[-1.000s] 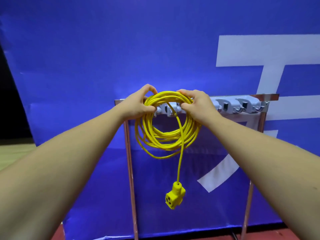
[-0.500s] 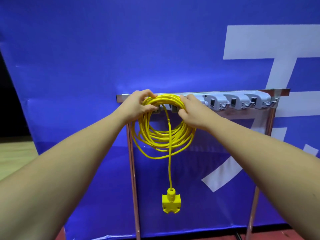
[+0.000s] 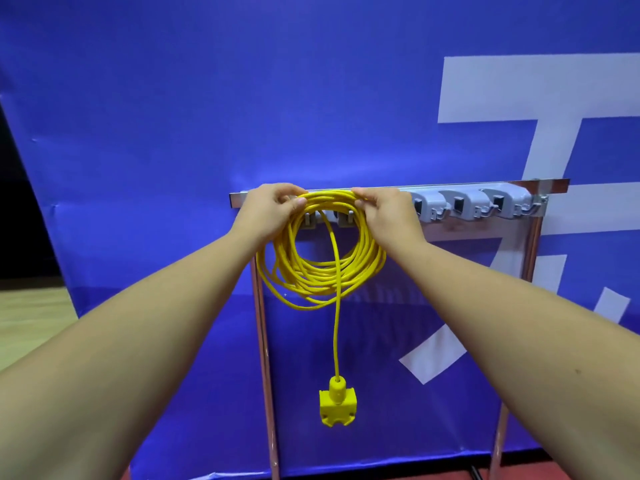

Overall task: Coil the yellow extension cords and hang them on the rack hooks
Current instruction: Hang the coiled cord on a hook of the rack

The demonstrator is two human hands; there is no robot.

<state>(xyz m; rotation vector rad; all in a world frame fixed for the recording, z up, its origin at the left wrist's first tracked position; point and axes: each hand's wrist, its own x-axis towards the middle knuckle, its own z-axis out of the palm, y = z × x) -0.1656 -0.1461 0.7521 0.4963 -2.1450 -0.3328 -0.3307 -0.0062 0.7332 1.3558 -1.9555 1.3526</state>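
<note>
We have left grip [image 3: 268, 209] and right grip [image 3: 388, 213] clamped on the top arc of the coiled yellow extension cord [image 3: 322, 280], level, just before the centre-frame rack hooks [image 3: 344, 220].

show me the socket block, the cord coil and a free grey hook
socket block [image 3: 336, 407], head view, middle of its yellow body
cord coil [image 3: 318, 280], head view, lower bunch of loops
grey hook [image 3: 460, 199], head view, body of the middle free one

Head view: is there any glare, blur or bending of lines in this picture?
Head view: a soft bright patch on the blue banner above the rack rail; head view: the yellow cord, left hand and right hand are sharp; head view: the forearms swell toward the bottom corners, wide-angle stretch.
</note>
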